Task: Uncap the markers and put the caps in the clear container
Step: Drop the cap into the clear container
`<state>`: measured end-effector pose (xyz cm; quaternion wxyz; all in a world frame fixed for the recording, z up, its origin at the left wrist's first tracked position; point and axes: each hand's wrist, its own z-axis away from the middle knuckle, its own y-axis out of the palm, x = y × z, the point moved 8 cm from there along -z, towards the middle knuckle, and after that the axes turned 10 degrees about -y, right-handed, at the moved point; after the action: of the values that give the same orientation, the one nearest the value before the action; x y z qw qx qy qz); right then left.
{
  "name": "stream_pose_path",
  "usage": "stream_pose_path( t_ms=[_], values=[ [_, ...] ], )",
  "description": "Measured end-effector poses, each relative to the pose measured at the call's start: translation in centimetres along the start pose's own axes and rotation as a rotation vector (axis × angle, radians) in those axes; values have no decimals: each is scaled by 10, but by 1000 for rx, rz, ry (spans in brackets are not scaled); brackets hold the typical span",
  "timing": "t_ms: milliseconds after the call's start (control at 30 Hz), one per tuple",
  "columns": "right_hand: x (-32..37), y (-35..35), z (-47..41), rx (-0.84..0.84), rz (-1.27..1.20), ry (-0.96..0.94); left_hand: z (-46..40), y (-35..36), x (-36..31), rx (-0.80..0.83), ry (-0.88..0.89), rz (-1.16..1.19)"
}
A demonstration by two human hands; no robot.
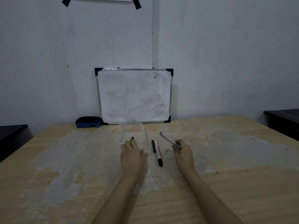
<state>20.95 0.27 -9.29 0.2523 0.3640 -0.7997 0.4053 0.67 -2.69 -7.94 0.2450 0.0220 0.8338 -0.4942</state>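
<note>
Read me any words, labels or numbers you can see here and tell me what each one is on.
None is readable.
Marker in the right hand: dark label print, blurred.
Marker on the table: reddish print, too small.
Whiteboard: only smudges and stray marks.

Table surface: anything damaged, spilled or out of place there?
Yes. The table has large pale patches where its tan top layer looks worn or peeled, with flaky edges. A black cap lies loose beside the marker, outside the clear container.
</note>
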Motion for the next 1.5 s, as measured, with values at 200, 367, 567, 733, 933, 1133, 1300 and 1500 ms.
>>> stream_pose_path(
  t_ms=[200, 367, 567, 733, 933, 1133, 1300, 1500],
  values=[
    [5, 1, -1, 11, 18, -41, 0, 23, 15, 169, 7, -139],
    [9, 3, 2, 74, 202, -97, -1, 19, 3, 260, 46, 382],
    [18, 6, 6, 97, 249, -169, 4, 15, -7, 260, 113, 573],
    [23, 6, 6, 79, 232, -218, 3, 15, -7, 231, 117, 617],
    [28, 5, 7, 74, 200, -265, 1, 14, -4, 224, 103, 668],
    [29, 4, 6, 70, 193, -293, 0, 17, 4, 270, -52, 861],
    [24, 5, 5, 94, 163, -263, 4, 24, 0, 384, -83, 917],
    [26, 8, 5, 120, 180, -289, 6, 28, -3, 425, -29, 880]
  ],
)
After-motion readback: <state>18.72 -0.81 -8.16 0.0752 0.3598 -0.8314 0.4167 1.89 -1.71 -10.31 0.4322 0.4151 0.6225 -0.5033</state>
